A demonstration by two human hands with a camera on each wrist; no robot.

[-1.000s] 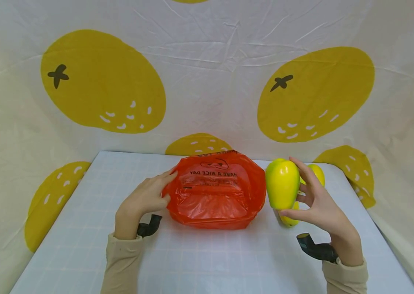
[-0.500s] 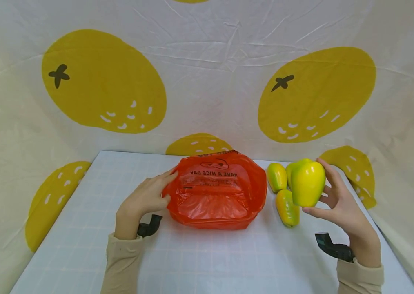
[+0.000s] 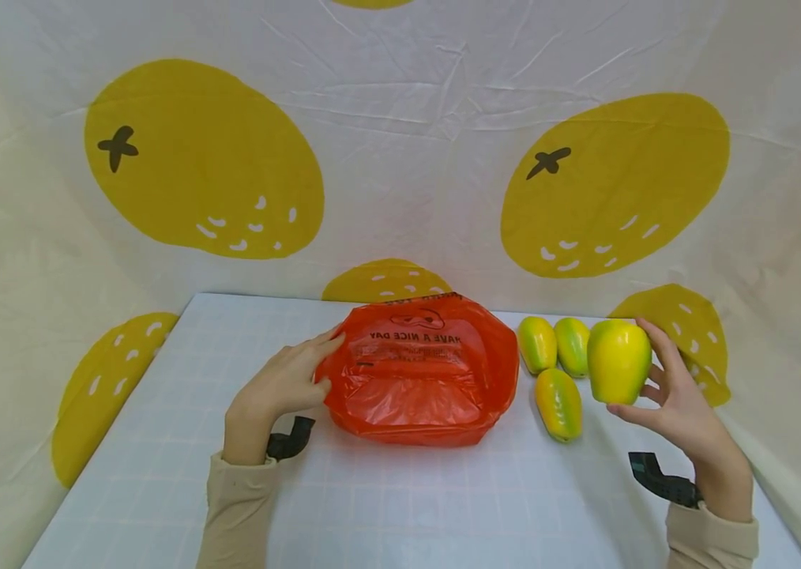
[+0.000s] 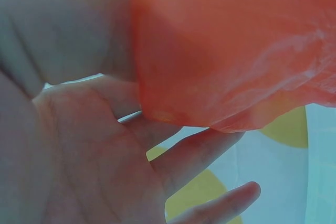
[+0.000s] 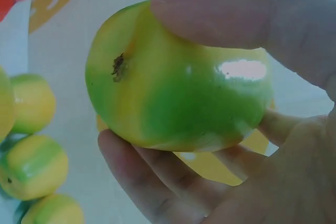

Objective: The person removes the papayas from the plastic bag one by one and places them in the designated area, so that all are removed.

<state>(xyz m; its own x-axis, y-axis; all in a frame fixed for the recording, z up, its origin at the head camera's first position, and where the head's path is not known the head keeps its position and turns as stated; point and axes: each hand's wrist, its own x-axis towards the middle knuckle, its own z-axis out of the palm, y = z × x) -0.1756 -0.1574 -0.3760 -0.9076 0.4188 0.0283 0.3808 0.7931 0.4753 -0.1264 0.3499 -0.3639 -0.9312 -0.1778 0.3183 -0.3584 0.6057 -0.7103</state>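
Observation:
In the head view a red plastic bag (image 3: 415, 395) with printed lettering lies on the table with its mouth facing me. At its left side my left hand (image 3: 283, 379) touches the rim with spread fingers; in the left wrist view the bag (image 4: 226, 51) hides the thumb tip and some fingertips. On the right, my right hand (image 3: 688, 423) holds a shiny yellow-green mango (image 3: 618, 362) above the table, thumb on one side and fingers on the other. Its brown stem end shows on the mango (image 5: 178, 93) in the right wrist view.
Between the bag and my right hand lie three more mangoes: one at the bag's side (image 3: 537, 344), one beside it (image 3: 572, 346) and one nearer me (image 3: 559, 405). Behind the pale table (image 3: 400, 506) hangs a cloth (image 3: 408, 182) printed with yellow fruit.
My right hand has carried the mango rightward, away from the bag, so the three mangoes on the table come into fuller view. My left hand and the bag stay almost where they were.

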